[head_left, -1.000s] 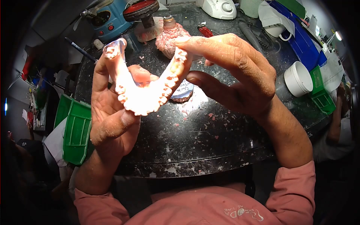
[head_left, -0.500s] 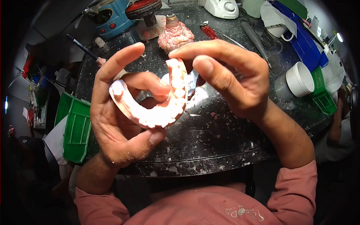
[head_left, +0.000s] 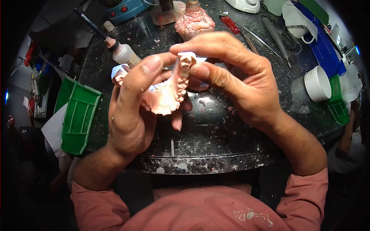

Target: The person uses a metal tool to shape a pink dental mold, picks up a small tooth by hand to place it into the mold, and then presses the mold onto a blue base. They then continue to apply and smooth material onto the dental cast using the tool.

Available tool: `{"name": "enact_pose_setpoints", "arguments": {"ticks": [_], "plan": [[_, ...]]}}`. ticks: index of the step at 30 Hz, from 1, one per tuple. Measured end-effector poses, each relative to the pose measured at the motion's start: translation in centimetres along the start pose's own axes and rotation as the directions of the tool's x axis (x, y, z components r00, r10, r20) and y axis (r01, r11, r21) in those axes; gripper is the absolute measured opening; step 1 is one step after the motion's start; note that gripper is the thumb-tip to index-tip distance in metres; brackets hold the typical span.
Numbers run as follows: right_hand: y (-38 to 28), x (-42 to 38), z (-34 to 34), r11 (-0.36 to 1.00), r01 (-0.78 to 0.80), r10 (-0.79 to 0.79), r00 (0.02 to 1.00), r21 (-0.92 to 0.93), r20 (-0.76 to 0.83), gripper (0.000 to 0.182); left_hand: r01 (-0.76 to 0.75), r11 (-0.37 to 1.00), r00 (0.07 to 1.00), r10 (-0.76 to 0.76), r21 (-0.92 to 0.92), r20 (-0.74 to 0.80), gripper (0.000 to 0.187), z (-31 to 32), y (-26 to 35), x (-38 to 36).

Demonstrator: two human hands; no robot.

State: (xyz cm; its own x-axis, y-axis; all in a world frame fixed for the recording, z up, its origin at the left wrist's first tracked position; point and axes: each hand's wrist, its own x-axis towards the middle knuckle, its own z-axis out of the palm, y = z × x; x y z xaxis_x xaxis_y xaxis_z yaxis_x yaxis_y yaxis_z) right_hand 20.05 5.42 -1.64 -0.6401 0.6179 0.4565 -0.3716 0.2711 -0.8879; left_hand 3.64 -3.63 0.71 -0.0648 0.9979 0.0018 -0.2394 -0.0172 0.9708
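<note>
A pale pink, horseshoe-shaped dental model (head_left: 163,96) with a row of teeth is held up above the dark bench. My left hand (head_left: 133,107) grips it from the left, with the thumb near its inner side and fingers beneath. The fingers of my right hand (head_left: 243,77) pinch the model's upper right end, thumb against the teeth and index finger over the top. Part of the model's left arm is hidden behind my left thumb.
Behind the hands stand a dropper bottle (head_left: 125,55) and a pink-crusted burner (head_left: 194,23). A handpiece (head_left: 275,38), a red-handled tool (head_left: 230,24) and a white tub (head_left: 318,84) lie right. Green trays (head_left: 79,119) flank the black bench (head_left: 216,142).
The model has tilted and turned, showing its teeth from another side. My left hand has rotated around it, and my right thumb now touches its end. The view has shifted slightly.
</note>
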Motion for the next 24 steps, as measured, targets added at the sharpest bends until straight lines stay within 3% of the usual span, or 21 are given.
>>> {"name": "enact_pose_setpoints", "arguments": {"ticks": [2, 3, 6, 17, 24], "plan": [[0.5, 0.6, -0.9, 0.920, 0.182, -0.171, 0.983, -0.348, 0.063, 0.028, 0.012, 0.998, 1.000, -0.011, 0.069, -0.008, 0.056, 0.0, -0.1, -0.2], [0.3, 0.4, -0.6, 0.984, 0.027, -0.020, 0.999, -0.176, 0.043, 0.029, 0.066, 0.993, 0.998, -0.065, 0.102, -0.006, 0.055, 0.3, 0.3, -0.3], [1.5, 0.3, -0.2, 0.988, 0.099, -0.090, 0.993, -0.120, 0.081, 0.030, 0.142, 0.986, 0.989, -0.140, 0.087, -0.038, 0.051, 0.8, 0.6, -0.7], [1.1, -0.1, 0.1, 0.995, 0.054, -0.049, 0.997, -0.081, 0.066, 0.031, 0.150, 0.989, 0.987, -0.149, 0.015, -0.052, 0.049, 1.2, 0.5, -0.5], [1.1, 0.1, -0.1, 0.987, 0.093, -0.084, 0.994, -0.135, 0.065, 0.031, 0.012, 0.998, 1.000, -0.012, 0.068, -0.003, 0.048, 1.5, 0.2, -0.8]]}}
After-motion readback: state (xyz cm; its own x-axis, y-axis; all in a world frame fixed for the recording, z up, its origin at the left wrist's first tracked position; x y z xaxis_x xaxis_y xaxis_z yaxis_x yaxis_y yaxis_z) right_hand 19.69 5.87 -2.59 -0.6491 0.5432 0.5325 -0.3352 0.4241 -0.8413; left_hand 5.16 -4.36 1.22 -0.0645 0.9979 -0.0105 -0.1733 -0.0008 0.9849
